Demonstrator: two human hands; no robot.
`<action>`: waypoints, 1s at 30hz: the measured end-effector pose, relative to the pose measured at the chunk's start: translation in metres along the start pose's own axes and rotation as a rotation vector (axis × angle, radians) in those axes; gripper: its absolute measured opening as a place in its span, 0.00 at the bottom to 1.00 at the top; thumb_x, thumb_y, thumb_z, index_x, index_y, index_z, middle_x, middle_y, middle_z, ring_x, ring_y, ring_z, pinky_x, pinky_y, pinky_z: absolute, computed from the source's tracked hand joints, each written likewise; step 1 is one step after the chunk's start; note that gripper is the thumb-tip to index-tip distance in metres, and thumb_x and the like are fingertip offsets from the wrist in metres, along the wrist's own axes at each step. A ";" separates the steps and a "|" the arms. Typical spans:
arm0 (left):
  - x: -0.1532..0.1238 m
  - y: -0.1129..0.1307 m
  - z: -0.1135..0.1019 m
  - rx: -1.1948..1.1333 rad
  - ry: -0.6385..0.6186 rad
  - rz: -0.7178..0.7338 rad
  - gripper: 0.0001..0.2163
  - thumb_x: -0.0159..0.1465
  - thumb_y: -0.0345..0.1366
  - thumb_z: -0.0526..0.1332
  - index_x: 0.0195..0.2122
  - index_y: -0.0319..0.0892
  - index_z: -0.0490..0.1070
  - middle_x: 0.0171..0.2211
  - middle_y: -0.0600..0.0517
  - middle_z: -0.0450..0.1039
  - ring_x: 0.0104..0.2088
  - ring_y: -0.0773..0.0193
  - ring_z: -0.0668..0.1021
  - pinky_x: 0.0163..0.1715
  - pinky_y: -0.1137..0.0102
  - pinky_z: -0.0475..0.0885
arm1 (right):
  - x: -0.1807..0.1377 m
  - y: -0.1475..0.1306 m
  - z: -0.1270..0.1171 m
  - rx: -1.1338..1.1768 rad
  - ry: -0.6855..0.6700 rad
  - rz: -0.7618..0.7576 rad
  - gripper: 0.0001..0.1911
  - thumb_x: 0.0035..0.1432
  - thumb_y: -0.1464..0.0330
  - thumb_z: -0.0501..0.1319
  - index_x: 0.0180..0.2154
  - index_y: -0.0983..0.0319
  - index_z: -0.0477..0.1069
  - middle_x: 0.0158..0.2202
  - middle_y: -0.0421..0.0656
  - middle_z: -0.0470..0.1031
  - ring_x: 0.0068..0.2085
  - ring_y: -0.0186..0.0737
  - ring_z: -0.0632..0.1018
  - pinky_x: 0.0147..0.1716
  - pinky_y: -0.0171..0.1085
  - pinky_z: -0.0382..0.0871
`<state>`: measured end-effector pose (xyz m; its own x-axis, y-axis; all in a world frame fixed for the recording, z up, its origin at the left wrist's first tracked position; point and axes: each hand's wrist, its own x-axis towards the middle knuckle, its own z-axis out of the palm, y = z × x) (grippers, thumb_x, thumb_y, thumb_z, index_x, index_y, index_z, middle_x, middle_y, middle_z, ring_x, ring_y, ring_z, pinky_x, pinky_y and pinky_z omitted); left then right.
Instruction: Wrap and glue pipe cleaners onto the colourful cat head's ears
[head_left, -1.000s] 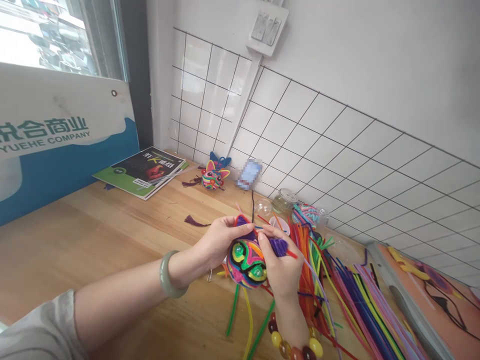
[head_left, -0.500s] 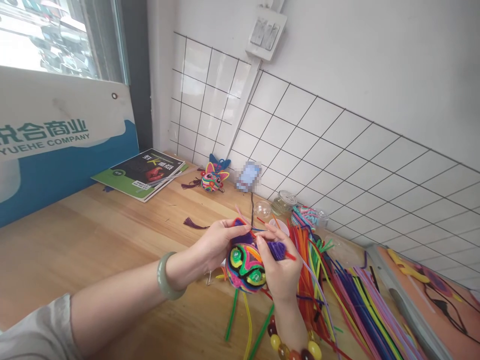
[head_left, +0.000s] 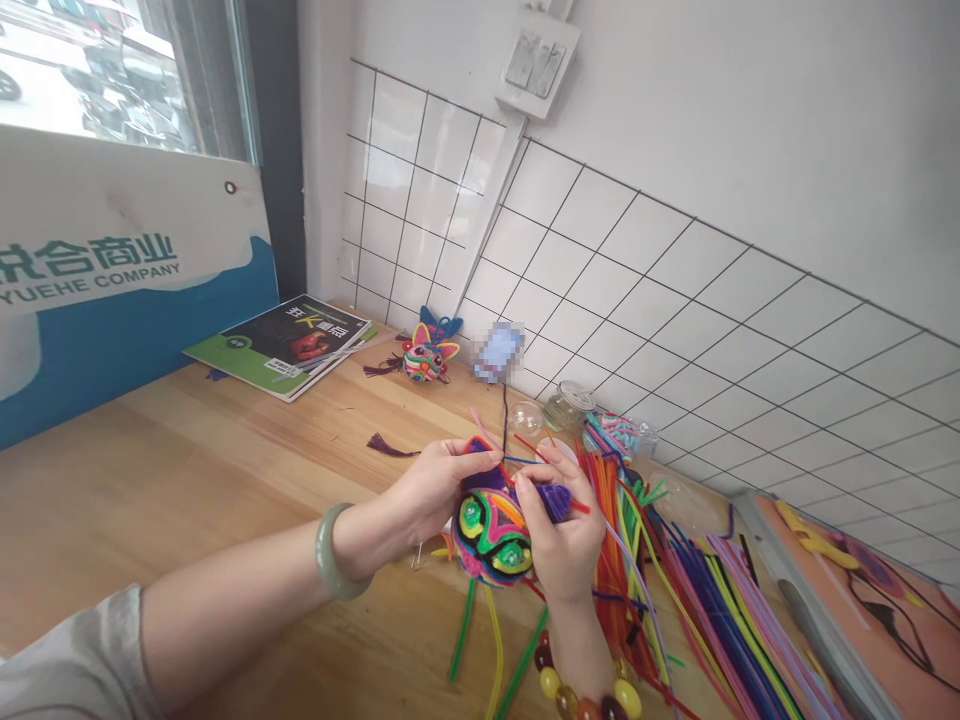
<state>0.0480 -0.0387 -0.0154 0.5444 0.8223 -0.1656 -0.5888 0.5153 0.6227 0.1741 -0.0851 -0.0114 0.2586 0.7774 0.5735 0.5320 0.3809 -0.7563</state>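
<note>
Both of my hands hold a round, many-coloured pipe-cleaner head [head_left: 491,530] with two green bead eyes, just above the wooden table [head_left: 187,480]. My left hand [head_left: 431,487] grips its upper left side, fingers curled over the top. My right hand [head_left: 562,535] grips the right side and pinches a purple fuzzy ear with a red wire [head_left: 559,497] sticking out of it. Loose green and yellow pipe cleaners [head_left: 491,640] lie under the head.
A heap of coloured pipe cleaners [head_left: 690,600] lies to the right. A finished pipe-cleaner head [head_left: 427,355], a purple tassel [head_left: 390,445], small glass jars [head_left: 566,403], and magazines [head_left: 289,340] sit farther back. An orange tray [head_left: 847,590] lies at the right. A wire grid [head_left: 675,290] leans on the wall.
Both hands and the head have stayed almost in place; the fingers of my right hand have shifted slightly on the purple ear.
</note>
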 end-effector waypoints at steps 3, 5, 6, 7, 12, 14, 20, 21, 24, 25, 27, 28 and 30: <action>0.000 0.000 0.001 0.005 0.005 -0.005 0.06 0.49 0.31 0.67 0.24 0.34 0.72 0.21 0.48 0.75 0.21 0.67 0.75 0.26 0.73 0.70 | 0.000 0.001 0.001 0.010 0.006 -0.011 0.05 0.52 0.70 0.59 0.34 0.62 0.68 0.26 0.40 0.73 0.30 0.36 0.75 0.37 0.40 0.67; 0.000 0.001 0.001 0.008 0.006 -0.005 0.06 0.48 0.31 0.66 0.24 0.34 0.71 0.21 0.49 0.74 0.21 0.67 0.75 0.27 0.73 0.70 | 0.000 0.002 0.002 0.028 0.015 -0.013 0.07 0.52 0.70 0.59 0.36 0.62 0.67 0.26 0.39 0.73 0.31 0.36 0.75 0.37 0.39 0.67; 0.000 0.001 0.001 0.010 0.005 -0.004 0.06 0.48 0.31 0.66 0.23 0.34 0.71 0.21 0.49 0.74 0.21 0.67 0.75 0.27 0.73 0.70 | -0.001 0.003 0.003 0.035 0.023 -0.012 0.07 0.52 0.70 0.59 0.37 0.62 0.67 0.26 0.39 0.73 0.31 0.36 0.75 0.37 0.39 0.67; 0.000 0.001 0.001 0.012 0.004 -0.003 0.06 0.48 0.31 0.67 0.23 0.34 0.71 0.21 0.49 0.74 0.21 0.67 0.75 0.27 0.73 0.70 | -0.001 0.004 0.003 0.041 0.031 -0.011 0.08 0.52 0.70 0.59 0.37 0.62 0.67 0.26 0.39 0.73 0.31 0.36 0.75 0.37 0.39 0.67; -0.001 0.001 0.000 0.007 0.009 -0.012 0.06 0.48 0.32 0.67 0.24 0.35 0.71 0.21 0.49 0.74 0.21 0.67 0.75 0.27 0.72 0.69 | -0.002 0.008 0.002 0.058 0.005 0.007 0.11 0.52 0.69 0.60 0.40 0.62 0.67 0.25 0.39 0.73 0.28 0.35 0.74 0.33 0.38 0.67; -0.001 -0.001 0.000 0.002 0.004 -0.005 0.06 0.48 0.31 0.67 0.24 0.35 0.71 0.21 0.50 0.74 0.21 0.67 0.74 0.27 0.73 0.68 | -0.001 0.009 0.001 0.077 -0.010 0.028 0.11 0.53 0.68 0.59 0.40 0.62 0.67 0.25 0.39 0.73 0.28 0.35 0.74 0.33 0.38 0.67; -0.002 -0.003 0.000 0.004 -0.010 0.028 0.07 0.48 0.33 0.67 0.24 0.35 0.71 0.21 0.51 0.73 0.21 0.68 0.74 0.27 0.73 0.67 | -0.001 0.009 0.001 0.115 -0.001 0.099 0.15 0.53 0.65 0.59 0.43 0.62 0.66 0.25 0.39 0.72 0.30 0.37 0.74 0.34 0.39 0.67; -0.002 -0.003 0.000 0.006 -0.009 0.026 0.07 0.48 0.33 0.67 0.24 0.35 0.71 0.21 0.51 0.73 0.21 0.68 0.74 0.26 0.73 0.67 | -0.001 0.009 0.001 0.122 0.003 0.108 0.16 0.53 0.65 0.59 0.44 0.62 0.66 0.25 0.39 0.72 0.30 0.37 0.74 0.35 0.39 0.67; -0.003 -0.002 0.001 0.006 -0.008 0.027 0.07 0.48 0.33 0.67 0.24 0.35 0.71 0.21 0.50 0.74 0.21 0.68 0.74 0.27 0.73 0.67 | -0.002 0.009 0.002 0.148 0.002 0.123 0.17 0.53 0.65 0.59 0.45 0.62 0.65 0.26 0.39 0.73 0.31 0.37 0.74 0.35 0.39 0.67; -0.004 -0.002 0.002 0.006 -0.005 0.029 0.07 0.48 0.32 0.67 0.24 0.35 0.71 0.22 0.50 0.74 0.22 0.68 0.74 0.27 0.73 0.67 | -0.002 0.009 0.002 0.158 -0.001 0.123 0.17 0.53 0.65 0.59 0.45 0.62 0.65 0.26 0.39 0.73 0.31 0.37 0.74 0.35 0.38 0.67; -0.004 -0.002 0.002 0.010 0.000 0.028 0.07 0.49 0.32 0.67 0.24 0.35 0.71 0.21 0.50 0.73 0.21 0.68 0.74 0.27 0.73 0.67 | -0.002 0.009 0.002 0.172 -0.006 0.120 0.16 0.53 0.66 0.59 0.45 0.62 0.65 0.26 0.39 0.73 0.30 0.37 0.74 0.36 0.39 0.67; -0.004 -0.002 0.002 0.012 0.002 0.027 0.07 0.49 0.33 0.67 0.24 0.35 0.71 0.21 0.51 0.73 0.21 0.69 0.74 0.26 0.73 0.67 | -0.001 0.009 0.002 0.173 -0.005 0.118 0.16 0.53 0.66 0.59 0.45 0.62 0.65 0.25 0.39 0.73 0.30 0.37 0.74 0.36 0.39 0.67; -0.004 -0.003 0.002 0.014 0.000 0.026 0.07 0.49 0.33 0.67 0.23 0.35 0.70 0.21 0.51 0.73 0.21 0.69 0.73 0.26 0.74 0.67 | -0.001 0.009 0.001 0.166 0.001 0.113 0.16 0.53 0.66 0.58 0.45 0.62 0.65 0.25 0.39 0.73 0.30 0.37 0.75 0.36 0.40 0.68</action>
<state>0.0487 -0.0439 -0.0150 0.5291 0.8353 -0.1496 -0.5941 0.4904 0.6376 0.1772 -0.0821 -0.0190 0.3099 0.8192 0.4826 0.3590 0.3692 -0.8572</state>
